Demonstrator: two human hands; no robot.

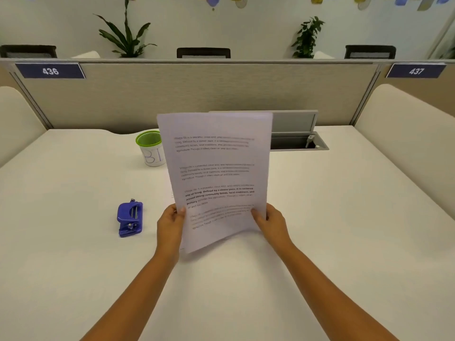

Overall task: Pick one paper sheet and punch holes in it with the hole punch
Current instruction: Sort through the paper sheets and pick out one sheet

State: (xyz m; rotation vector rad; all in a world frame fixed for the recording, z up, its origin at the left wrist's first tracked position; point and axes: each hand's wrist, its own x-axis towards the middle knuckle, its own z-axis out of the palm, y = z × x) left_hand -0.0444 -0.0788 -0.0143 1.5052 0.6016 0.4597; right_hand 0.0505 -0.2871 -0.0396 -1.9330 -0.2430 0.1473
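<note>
A white paper sheet (216, 168) with printed paragraphs stands lifted off the desk, tilted upright and facing me. My left hand (171, 223) pinches its lower left edge with the thumb on the front. My right hand (270, 221) pinches the lower right edge the same way. The blue hole punch (130, 217) lies on the white desk (73, 267), a short way left of my left hand and untouched. A sliver of another sheet (171, 193) shows on the desk behind the raised one.
A green-rimmed white cup (150, 148) stands behind the sheet's left side. An open cable hatch (298, 141) is set into the desk at the back right. A beige partition (172, 94) closes off the far edge, with cream panels at both sides.
</note>
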